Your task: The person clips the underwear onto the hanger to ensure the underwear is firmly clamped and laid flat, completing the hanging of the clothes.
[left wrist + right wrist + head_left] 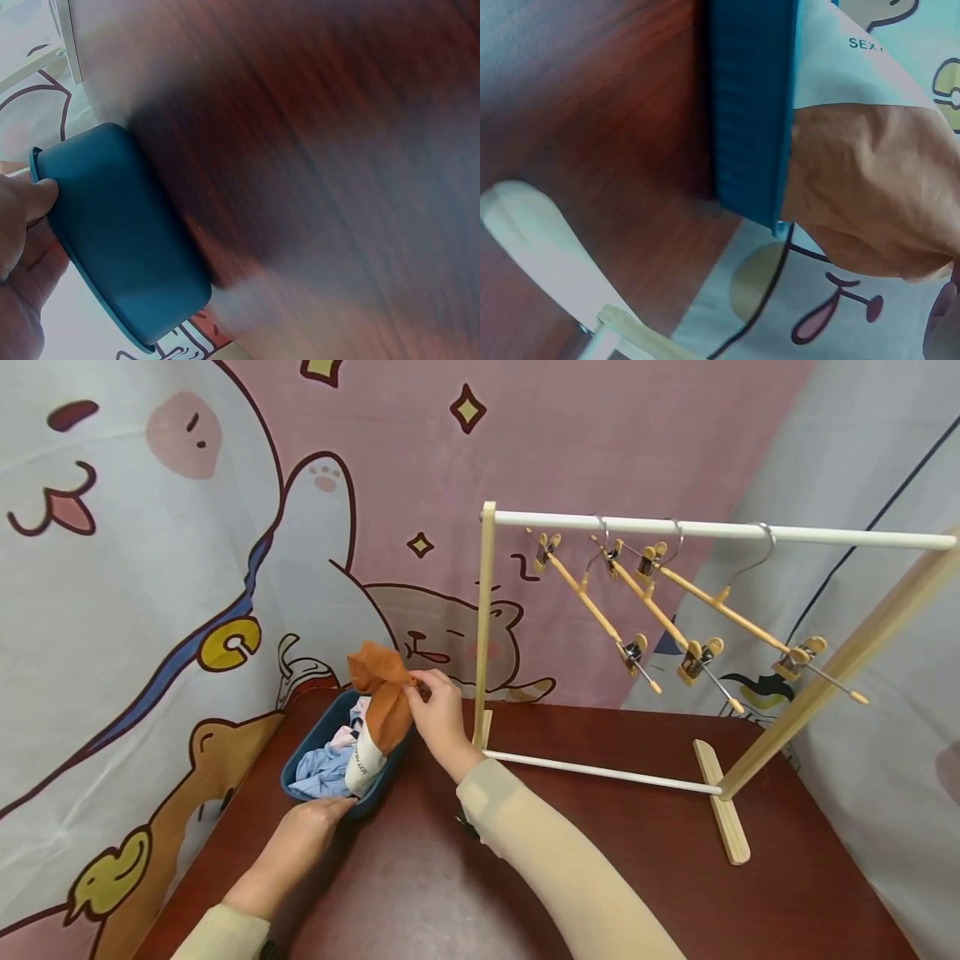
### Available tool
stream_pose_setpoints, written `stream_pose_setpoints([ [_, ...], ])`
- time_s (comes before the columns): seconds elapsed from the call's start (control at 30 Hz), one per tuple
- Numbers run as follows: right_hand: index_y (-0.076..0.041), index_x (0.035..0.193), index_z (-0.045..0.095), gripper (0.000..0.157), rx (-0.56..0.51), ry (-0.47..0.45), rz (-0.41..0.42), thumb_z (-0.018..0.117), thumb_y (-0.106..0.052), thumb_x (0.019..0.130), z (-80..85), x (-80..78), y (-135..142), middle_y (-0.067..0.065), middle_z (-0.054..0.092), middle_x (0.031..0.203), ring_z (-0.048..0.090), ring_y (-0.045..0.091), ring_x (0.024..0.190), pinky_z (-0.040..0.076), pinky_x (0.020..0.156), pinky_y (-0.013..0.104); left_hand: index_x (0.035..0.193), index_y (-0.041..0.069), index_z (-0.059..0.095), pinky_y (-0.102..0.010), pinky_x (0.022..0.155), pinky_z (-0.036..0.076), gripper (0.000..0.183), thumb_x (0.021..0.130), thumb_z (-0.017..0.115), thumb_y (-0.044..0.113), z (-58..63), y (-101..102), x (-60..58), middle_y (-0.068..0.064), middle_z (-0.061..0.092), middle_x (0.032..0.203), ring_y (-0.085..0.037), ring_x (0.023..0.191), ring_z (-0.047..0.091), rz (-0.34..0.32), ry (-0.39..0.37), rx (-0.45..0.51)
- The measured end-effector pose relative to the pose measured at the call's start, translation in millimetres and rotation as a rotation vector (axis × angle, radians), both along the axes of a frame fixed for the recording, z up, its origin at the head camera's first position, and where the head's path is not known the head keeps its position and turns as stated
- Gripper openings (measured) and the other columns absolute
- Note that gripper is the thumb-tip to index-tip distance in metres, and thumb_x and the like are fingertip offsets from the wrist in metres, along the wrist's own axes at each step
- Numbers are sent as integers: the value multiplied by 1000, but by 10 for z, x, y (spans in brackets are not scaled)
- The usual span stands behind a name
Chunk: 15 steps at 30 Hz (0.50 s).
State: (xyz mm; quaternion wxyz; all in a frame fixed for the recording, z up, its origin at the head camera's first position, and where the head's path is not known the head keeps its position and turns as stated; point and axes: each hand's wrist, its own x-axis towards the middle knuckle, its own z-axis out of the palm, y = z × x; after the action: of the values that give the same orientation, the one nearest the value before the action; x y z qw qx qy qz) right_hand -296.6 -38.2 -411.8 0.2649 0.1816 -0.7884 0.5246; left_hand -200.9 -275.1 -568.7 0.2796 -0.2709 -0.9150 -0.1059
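Observation:
A small orange and white garment (387, 724) with dark lettering hangs from my right hand (438, 713), which pinches an orange edge between thumb and fingers. Its white part still lies in a dark blue basket (298, 754). In the right wrist view the orange cloth (877, 180) stretches from the basket wall (754, 112) to my fingertips. My left hand (309, 828) grips the basket's near rim; in the left wrist view its thumb (43, 196) presses on the rim from outside. Light blue cloth (322, 771) and pinkish cloth (345, 737) lie crumpled inside.
A wooden rack with a white top rail (637, 526) stands on the dark red table (420, 893), right of the basket. Three clip hangers (588, 597) hang from that rail. The rack's foot (723, 806) is at the right. A cartoon-printed cloth (600, 435) covers the wall behind.

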Motion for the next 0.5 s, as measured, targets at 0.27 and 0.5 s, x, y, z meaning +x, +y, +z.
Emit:
stream_pose_setpoints([
  [0.27, -6, 100, 72, 16, -25, 12, 5, 69, -11, 85, 205, 86, 259, 6, 69, 92, 64, 16, 75, 51, 64, 19, 99, 5, 71, -33, 71, 55, 29, 73, 68, -7, 693, 292, 335, -6, 72, 91, -19, 82, 69, 17, -70, -60],
  [0.5, -5, 98, 72, 14, 39, 37, 76, 69, -9, 84, 267, 233, 491, 5, 67, 88, 63, 13, 76, 51, 66, 21, 99, 4, 71, -34, 71, 55, 33, 69, 70, -8, 605, 238, 302, -6, 72, 90, -19, 81, 69, 4, -51, -51],
])
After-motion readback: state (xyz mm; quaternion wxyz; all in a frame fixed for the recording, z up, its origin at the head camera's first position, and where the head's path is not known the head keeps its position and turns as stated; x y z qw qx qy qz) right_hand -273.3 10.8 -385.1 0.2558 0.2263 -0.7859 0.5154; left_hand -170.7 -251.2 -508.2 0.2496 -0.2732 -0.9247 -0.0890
